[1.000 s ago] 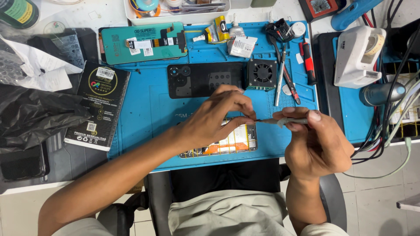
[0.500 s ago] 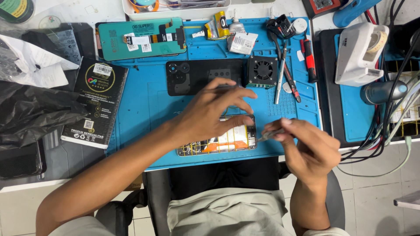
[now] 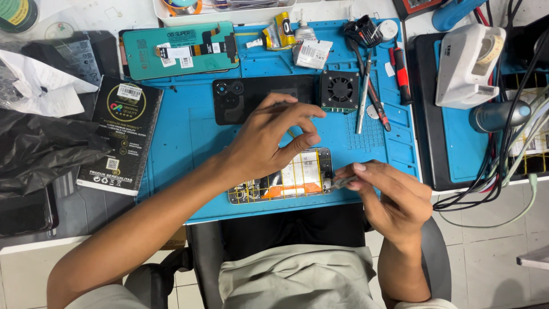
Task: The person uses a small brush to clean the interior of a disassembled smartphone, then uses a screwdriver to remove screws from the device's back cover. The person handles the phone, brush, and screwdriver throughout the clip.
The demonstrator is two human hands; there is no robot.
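Observation:
An opened phone point(image 3: 286, 182) with its battery and circuit board exposed lies near the front edge of the blue work mat point(image 3: 189, 143). My left hand point(image 3: 266, 143) hovers over the phone's middle, fingers curled, thumb and forefinger a little apart with nothing visible between them. My right hand point(image 3: 392, 194) pinches thin metal tweezers point(image 3: 343, 182), whose tip touches the phone's right end. A black back cover point(image 3: 251, 97) with camera holes lies just beyond my left hand.
A small black fan point(image 3: 339, 90), screwdrivers point(image 3: 400, 71) and loose tools lie at the mat's far right. A green-backed screen panel point(image 3: 177, 50) is at the far left, a black box point(image 3: 120, 134) left of the mat. A white device point(image 3: 469, 63) and cables point(image 3: 503, 171) crowd the right.
My hands have parted: they met at the tweezers' tip above the phone. The right hand has dropped to the phone's right end, and the left now hovers over the middle.

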